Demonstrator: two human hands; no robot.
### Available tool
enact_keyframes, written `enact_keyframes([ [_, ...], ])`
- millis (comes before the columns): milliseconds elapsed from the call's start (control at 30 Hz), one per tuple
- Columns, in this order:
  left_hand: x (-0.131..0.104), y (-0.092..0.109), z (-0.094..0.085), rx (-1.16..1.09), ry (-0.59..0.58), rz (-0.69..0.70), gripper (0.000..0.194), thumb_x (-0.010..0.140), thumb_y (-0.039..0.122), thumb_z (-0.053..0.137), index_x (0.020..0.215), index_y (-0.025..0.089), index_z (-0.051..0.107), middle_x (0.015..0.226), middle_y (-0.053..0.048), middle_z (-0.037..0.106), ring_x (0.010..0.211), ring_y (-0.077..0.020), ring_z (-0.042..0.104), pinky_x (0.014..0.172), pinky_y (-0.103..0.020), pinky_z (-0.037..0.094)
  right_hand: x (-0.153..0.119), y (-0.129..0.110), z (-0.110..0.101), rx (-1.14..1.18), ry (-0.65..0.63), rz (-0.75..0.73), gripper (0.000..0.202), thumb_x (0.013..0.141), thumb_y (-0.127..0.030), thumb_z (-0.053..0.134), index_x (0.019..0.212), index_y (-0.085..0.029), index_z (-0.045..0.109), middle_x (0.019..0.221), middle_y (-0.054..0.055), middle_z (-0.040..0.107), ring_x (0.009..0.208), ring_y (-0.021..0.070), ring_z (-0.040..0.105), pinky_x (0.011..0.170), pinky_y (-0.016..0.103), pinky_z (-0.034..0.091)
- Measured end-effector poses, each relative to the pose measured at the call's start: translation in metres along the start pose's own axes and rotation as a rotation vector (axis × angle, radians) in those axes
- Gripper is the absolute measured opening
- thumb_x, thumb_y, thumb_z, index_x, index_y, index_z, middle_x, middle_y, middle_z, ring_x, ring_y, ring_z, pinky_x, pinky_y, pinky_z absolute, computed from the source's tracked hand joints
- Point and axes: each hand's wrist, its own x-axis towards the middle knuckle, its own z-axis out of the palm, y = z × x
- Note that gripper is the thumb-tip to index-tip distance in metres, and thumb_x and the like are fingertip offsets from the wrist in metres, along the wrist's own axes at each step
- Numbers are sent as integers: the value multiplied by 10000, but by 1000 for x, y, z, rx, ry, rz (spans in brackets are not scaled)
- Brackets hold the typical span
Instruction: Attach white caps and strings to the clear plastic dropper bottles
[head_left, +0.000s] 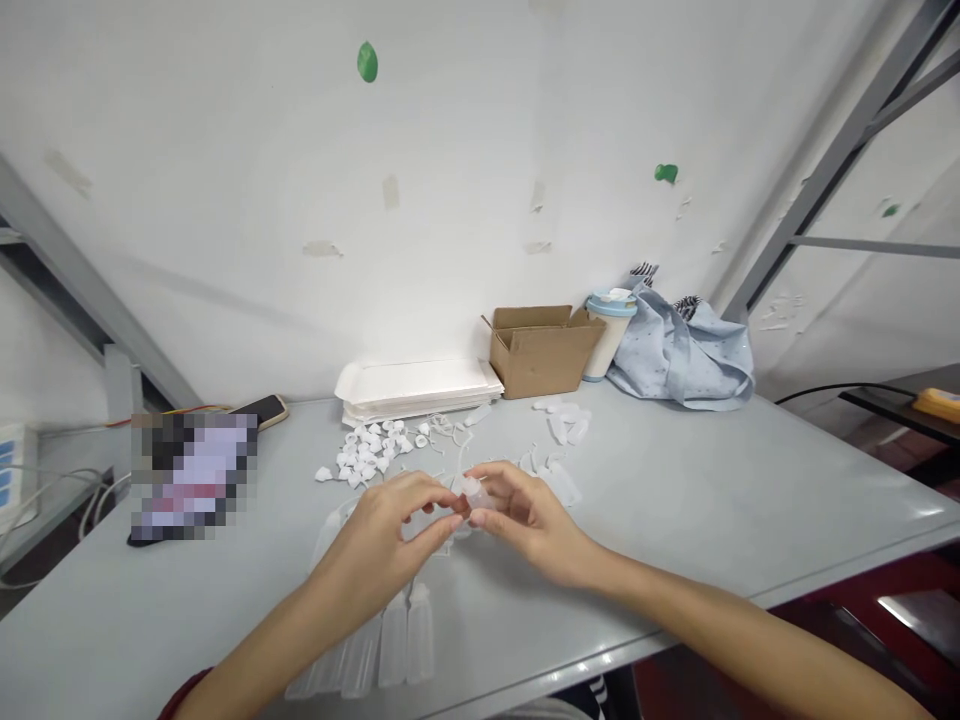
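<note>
Near the middle of the grey table, my right hand (529, 522) holds a small translucent plastic piece (475, 492) between thumb and fingers. My left hand (405, 520) meets it from the other side, its thumb and fingertips closed at the piece's edge; whether they grip a separate part is too small to tell. Beneath and in front of my left forearm lie several translucent bottles (394, 640) side by side. Several white caps (367, 450) are heaped beyond my left hand. More clear plastic pieces (561, 482) lie just beyond my right hand.
Along the wall stand stacked white trays (420, 385), an open cardboard box (544, 355), a lidded cup (606, 335) and a light blue bag (682, 350). A phone (266, 410) and a blurred-out item (199, 475) lie at the left of the table (675, 480).
</note>
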Motion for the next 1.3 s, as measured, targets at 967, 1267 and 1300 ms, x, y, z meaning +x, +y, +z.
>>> enact_keyframes([
  [967,-24,11,5,174,-255,17,398,645,229,661,1021,222,534,884,-12,526,841,-202,532,753,-316,450,14,-7,-27,-14,80,232,378,799,-442,601,579,-149,505,576,14,634,427,117,592,475,240,424],
  [1267,-36,20,5,210,-468,-108,403,607,179,602,1009,196,577,994,-49,541,973,-256,500,894,-395,381,23,-18,-56,-135,475,79,372,801,-371,567,499,-180,464,506,-8,601,374,99,526,520,268,427],
  [1300,-36,20,7,218,-468,-125,408,609,182,600,1016,191,577,998,-52,543,983,-257,495,909,-401,367,22,-18,-55,-144,467,79,370,800,-374,566,501,-180,464,504,-8,603,374,98,525,516,265,426],
])
